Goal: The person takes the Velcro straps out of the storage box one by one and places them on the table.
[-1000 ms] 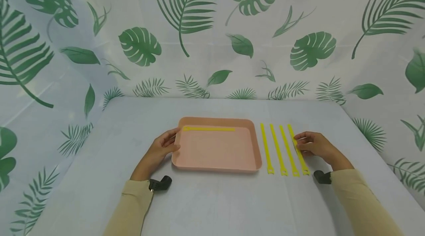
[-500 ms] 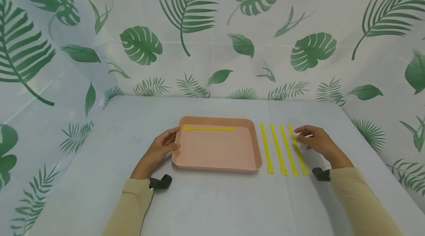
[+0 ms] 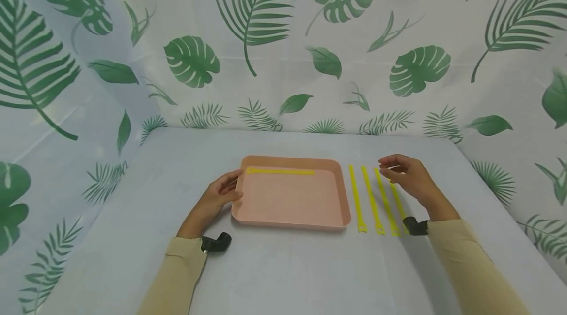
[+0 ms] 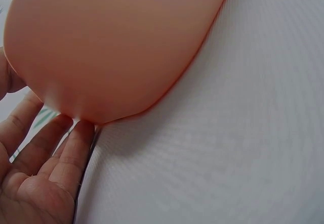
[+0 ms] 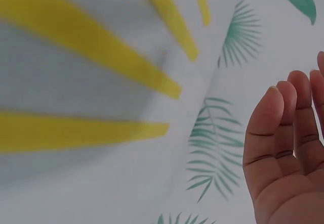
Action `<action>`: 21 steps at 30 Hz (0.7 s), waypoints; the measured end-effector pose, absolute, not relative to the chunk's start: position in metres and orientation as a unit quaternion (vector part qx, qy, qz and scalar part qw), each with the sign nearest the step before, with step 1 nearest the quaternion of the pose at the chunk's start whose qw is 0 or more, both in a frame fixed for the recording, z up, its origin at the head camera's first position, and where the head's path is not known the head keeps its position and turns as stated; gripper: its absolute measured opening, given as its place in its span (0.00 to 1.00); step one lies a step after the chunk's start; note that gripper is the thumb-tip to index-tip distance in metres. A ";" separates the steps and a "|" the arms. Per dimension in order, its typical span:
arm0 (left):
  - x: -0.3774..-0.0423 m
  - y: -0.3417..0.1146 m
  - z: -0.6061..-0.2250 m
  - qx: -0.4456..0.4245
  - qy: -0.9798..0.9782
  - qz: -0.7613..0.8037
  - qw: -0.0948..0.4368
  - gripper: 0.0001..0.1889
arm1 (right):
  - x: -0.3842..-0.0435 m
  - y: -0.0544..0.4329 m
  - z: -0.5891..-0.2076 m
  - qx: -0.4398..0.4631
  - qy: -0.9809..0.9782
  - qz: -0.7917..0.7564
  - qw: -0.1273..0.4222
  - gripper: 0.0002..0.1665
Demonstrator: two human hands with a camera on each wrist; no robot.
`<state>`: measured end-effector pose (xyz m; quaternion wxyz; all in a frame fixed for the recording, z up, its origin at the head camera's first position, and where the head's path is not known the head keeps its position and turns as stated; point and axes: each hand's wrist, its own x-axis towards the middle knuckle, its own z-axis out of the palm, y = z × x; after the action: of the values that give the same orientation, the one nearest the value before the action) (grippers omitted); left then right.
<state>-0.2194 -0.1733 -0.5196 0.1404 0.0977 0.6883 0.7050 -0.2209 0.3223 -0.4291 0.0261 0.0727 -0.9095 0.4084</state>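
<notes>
A shallow pink tray lies on the white-covered table. My left hand holds its left side, and in the left wrist view the fingertips meet the tray's outer wall. Along the tray's back edge lies one yellow cable strap, its wider end to the left. Right of the tray, several more yellow straps lie side by side, wide notched ends toward me. My right hand is raised over the rightmost ones, fingers loosely bent with nothing between them; it partly covers those straps.
The white cloth covers the table. Leaf-printed sheets stand behind it and along both sides. A small black camera is worn on the left wrist, another black camera on the right.
My right hand has lifted off the rightmost strap and moved up, away from me and slightly left, over the straps. The left hand stays at the tray; the straps have not moved.
</notes>
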 end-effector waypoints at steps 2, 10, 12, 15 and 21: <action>-0.219 -0.173 -0.519 0.094 0.692 0.702 0.140 0.38 | -0.222 0.316 -0.427 0.081 -0.906 0.414 0.026 0.18; -0.219 -0.172 -0.517 0.083 0.701 0.694 0.141 0.38 | -0.225 0.293 -0.421 0.105 -0.899 0.425 0.013 0.18; -0.218 -0.172 -0.517 0.085 0.700 0.695 0.141 0.38 | -0.227 0.289 -0.420 0.110 -0.898 0.427 0.007 0.18; -0.218 -0.172 -0.517 0.083 0.699 0.696 0.141 0.38 | -0.230 0.281 -0.419 0.114 -0.895 0.431 -0.001 0.18; -0.218 -0.172 -0.517 0.082 0.704 0.691 0.141 0.38 | -0.235 0.264 -0.416 0.129 -0.888 0.442 -0.013 0.17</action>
<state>-0.2181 -0.1725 -0.5172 0.1413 0.0819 0.7037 0.6915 -0.2349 0.2638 -0.4161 -0.0125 0.1288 -0.8876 0.4421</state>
